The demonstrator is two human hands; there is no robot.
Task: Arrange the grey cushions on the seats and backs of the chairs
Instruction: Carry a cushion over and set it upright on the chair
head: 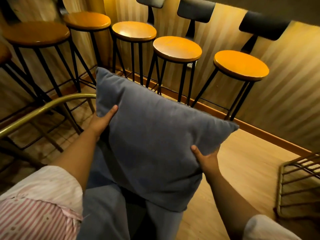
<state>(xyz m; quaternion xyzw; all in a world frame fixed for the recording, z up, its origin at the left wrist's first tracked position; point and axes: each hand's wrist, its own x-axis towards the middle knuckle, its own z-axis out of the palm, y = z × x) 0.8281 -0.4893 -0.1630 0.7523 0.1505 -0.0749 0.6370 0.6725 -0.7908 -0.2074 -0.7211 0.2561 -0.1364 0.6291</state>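
I hold a square grey cushion [152, 135] in front of me with both hands, tilted like a diamond. My left hand [102, 122] grips its left edge, thumb on the front face. My right hand [206, 157] grips the lower right edge from below. A second grey cushion [100, 167] lies partly hidden under the first, beside my legs. At the left, the curved brass-coloured frame of a chair [45, 106] runs behind the cushion.
Several bar stools with round wooden seats [177, 48] and black metal legs stand along the striped wall; some have dark padded backrests [195, 10]. A metal wire chair frame [299, 184] sits at the right on the wooden floor [242, 153].
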